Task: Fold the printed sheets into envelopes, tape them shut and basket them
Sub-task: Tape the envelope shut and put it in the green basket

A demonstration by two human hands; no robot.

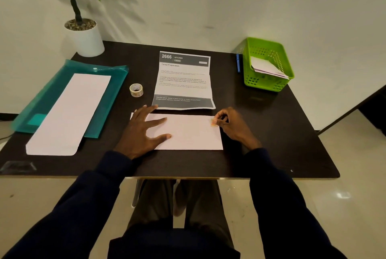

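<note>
One wide-angle camera rides on the person's head at the 6 o'clock edge of the table (271, 154), facing toward 12 o'clock and tilted steeply down, so the left sleeve (83, 196), right sleeve (282, 206) and knees (179, 200) fill the lower half. It sits near enough that the tabletop spans almost the whole width, yet the lens still takes in the wall (208, 3) at 12 o'clock, the potted plant (83, 35) at 10 o'clock and the green basket (248, 66) at 2 o'clock.
</note>
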